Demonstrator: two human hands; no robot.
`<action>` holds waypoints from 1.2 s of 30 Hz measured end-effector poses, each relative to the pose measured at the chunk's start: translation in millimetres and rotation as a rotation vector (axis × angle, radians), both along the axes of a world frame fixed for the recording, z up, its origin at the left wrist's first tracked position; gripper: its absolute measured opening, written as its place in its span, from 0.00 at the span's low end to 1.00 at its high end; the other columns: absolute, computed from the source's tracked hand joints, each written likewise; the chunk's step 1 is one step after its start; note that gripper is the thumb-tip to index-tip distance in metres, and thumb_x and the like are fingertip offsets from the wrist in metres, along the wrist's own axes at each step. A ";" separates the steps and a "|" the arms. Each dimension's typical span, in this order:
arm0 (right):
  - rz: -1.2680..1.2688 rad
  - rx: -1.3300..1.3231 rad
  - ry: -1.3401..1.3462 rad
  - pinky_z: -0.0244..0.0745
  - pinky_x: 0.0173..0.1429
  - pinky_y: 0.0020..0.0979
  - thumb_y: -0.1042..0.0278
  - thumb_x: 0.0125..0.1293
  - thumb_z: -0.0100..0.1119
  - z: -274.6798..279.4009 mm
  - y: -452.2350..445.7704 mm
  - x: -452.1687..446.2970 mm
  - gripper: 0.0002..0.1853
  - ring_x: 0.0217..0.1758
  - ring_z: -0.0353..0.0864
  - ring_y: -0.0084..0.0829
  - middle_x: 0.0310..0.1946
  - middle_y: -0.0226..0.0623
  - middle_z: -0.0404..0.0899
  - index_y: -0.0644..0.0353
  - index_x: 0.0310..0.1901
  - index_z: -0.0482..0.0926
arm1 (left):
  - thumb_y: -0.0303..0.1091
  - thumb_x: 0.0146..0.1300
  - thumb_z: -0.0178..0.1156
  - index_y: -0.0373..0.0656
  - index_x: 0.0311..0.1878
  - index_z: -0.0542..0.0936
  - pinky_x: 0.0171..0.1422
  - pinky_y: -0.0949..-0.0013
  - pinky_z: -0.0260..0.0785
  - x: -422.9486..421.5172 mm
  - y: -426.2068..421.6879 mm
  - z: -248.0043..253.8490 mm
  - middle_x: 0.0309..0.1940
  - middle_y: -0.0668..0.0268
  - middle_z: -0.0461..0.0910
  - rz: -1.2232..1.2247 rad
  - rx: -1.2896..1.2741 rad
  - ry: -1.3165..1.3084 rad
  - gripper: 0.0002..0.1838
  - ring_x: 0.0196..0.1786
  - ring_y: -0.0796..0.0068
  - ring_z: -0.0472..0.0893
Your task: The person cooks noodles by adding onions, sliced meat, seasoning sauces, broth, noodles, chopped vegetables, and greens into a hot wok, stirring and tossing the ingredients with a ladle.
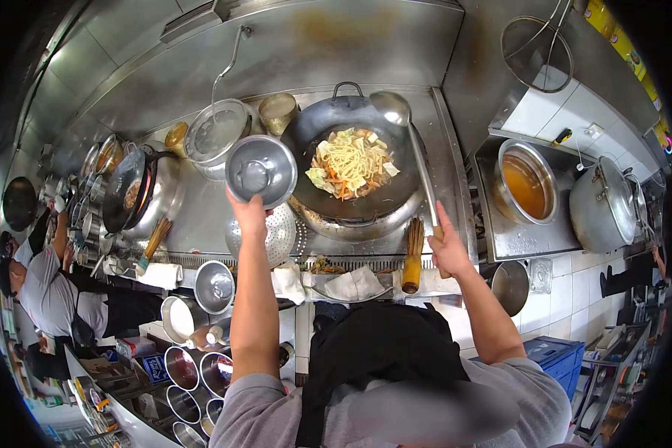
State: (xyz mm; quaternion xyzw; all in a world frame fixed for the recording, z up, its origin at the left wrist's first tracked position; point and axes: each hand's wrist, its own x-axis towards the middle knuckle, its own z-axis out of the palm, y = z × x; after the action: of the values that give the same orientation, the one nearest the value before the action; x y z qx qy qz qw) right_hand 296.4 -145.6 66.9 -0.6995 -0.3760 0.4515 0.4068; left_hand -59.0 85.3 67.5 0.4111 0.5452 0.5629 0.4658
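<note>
My left hand [251,218] grips the near rim of an empty-looking metal bowl [261,172], held up left of the wok. Wrapped round the wooden-ended handle of a long ladle [420,160] is my right hand [449,243]. The ladle's round head rests over the far right rim of the dark wok [396,196]. Noodles [355,163] with cabbage and orange strips lie in the middle of the wok. Below my left hand, a perforated strainer [272,237] is partly hidden by my wrist.
A bamboo brush [413,257] and white cloths [355,284] lie along the front edge. At right stand a pot of orange-brown liquid [526,187] and a lidded pot [603,205]. Sauce containers [181,367] are at lower left. A co-worker [52,287] stands at far left.
</note>
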 end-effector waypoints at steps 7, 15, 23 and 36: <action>0.158 -0.045 0.303 0.65 0.19 0.25 0.82 0.67 0.48 34.5 -29.6 -12.2 0.45 0.15 0.64 0.19 0.21 0.26 0.64 0.37 0.80 0.42 | 0.17 0.56 0.49 0.54 0.72 0.54 0.24 0.72 0.75 -42.5 -13.4 -3.6 0.61 0.56 0.70 0.078 -0.043 -0.032 0.39 0.42 0.65 0.83; 0.166 -0.089 -0.275 0.72 0.25 0.28 0.73 0.65 0.51 0.1 3.2 -23.5 0.45 0.17 0.71 0.33 0.29 0.35 0.75 0.44 0.80 0.39 | 0.20 0.58 0.52 0.50 0.68 0.57 0.25 0.68 0.78 -35.5 -37.6 -46.9 0.55 0.56 0.72 0.010 -0.189 -0.158 0.33 0.40 0.63 0.81; 0.208 -0.129 0.177 0.62 0.20 0.24 0.80 0.65 0.48 6.3 -33.1 -45.6 0.45 0.15 0.61 0.17 0.23 0.22 0.64 0.42 0.80 0.42 | 0.26 0.65 0.56 0.36 0.55 0.64 0.24 0.65 0.78 -98.8 -54.4 -178.5 0.41 0.53 0.76 0.223 -0.562 -0.260 0.18 0.26 0.60 0.84; 0.113 -0.126 0.064 0.61 0.17 0.25 0.83 0.65 0.49 25.3 -23.2 -43.0 0.46 0.14 0.62 0.18 0.21 0.25 0.63 0.34 0.80 0.44 | 0.36 0.63 0.57 0.39 0.69 0.62 0.69 0.53 0.68 -321.1 -67.3 -177.6 0.62 0.51 0.75 0.205 -0.825 1.242 0.32 0.66 0.48 0.74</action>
State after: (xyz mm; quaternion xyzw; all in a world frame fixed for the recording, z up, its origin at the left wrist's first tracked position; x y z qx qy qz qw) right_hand 253.5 -168.9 92.1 -0.6865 -0.3725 0.5187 0.3477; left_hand -380.1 18.0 -110.1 0.3924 0.9098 0.0181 0.1339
